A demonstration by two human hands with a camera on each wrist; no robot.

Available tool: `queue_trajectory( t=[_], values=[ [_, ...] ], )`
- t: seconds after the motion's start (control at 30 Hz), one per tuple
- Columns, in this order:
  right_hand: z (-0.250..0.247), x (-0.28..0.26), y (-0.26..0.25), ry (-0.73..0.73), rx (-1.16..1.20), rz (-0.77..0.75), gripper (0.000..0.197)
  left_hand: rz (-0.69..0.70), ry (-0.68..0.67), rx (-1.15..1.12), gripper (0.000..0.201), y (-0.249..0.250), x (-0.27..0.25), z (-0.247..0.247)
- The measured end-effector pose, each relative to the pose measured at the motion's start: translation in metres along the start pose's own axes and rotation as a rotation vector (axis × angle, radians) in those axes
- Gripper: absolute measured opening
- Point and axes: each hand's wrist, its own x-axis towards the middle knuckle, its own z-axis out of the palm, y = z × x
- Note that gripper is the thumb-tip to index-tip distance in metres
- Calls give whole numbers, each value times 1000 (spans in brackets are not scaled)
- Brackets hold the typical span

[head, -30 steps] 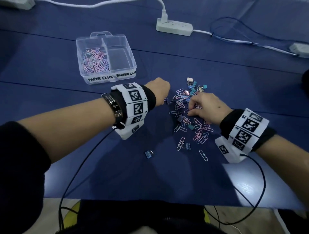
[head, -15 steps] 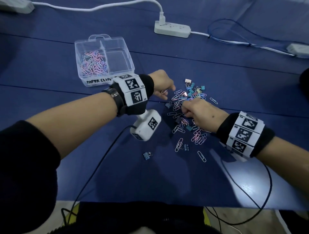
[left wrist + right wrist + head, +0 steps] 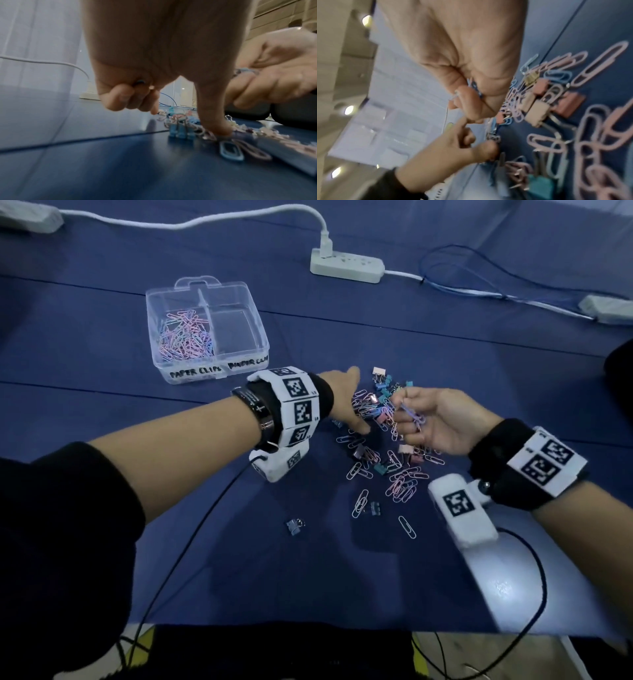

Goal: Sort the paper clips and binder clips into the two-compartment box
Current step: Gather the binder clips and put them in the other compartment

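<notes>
A mixed pile of pastel paper clips and small binder clips (image 3: 383,450) lies on the blue table. The clear two-compartment box (image 3: 263,337) stands at the back left, with paper clips (image 3: 185,337) in its left half and nothing visible in its right half. My left hand (image 3: 344,400) is at the pile's left edge. Its thumb (image 3: 219,125) presses onto clips, and a blue clip (image 3: 139,81) is tucked in its curled fingers. My right hand (image 3: 402,417) hovers palm-up over the pile, its curled fingers holding several paper clips (image 3: 412,417).
A stray binder clip (image 3: 295,525) and a lone paper clip (image 3: 407,527) lie nearer the table's front edge. A white power strip (image 3: 346,266) and cables run along the back. Wrist-camera cords trail off the front edge.
My right hand has lifted off the pile and turned palm-up with paper clips in it. My left hand has reached further into the pile, and its thumb now presses down there.
</notes>
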Motion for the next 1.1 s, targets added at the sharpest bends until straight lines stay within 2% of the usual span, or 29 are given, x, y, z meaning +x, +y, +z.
queue_trajectory(
  t=[0.1,0.2,0.37,0.43,0.5,0.57,0.67,0.73,0.8,0.9,1.1],
  values=[
    [-2,1,-9,-51,185,27,25,60,-4,41,66,3,2,7],
    [0,2,-19,-126,285,35,6,57,-32,53,51,9,1,13],
    [4,5,-31,-167,355,39,12,65,21,148,36,10,-5,18],
    [7,8,-36,-129,315,4,5,64,-4,142,35,10,-8,17],
    [11,13,-40,-78,276,-42,14,65,-59,73,29,6,-11,12],
    [17,20,-47,-69,234,-67,22,38,-102,-143,28,-5,-13,7],
    [31,31,-61,-84,124,-87,26,-88,-199,-791,34,-27,-26,0],
    [46,40,-72,-83,54,-121,27,-149,-245,-1076,36,-47,-36,-6],
    [66,51,-83,-76,11,-155,25,-153,-280,-1243,38,-66,-46,-13],
    [101,72,-93,-140,-69,-150,28,-188,-235,-1484,24,-93,-63,-19],
    [173,107,-99,-215,-173,-122,29,-275,-64,-1591,6,-120,-91,-7]
  ],
)
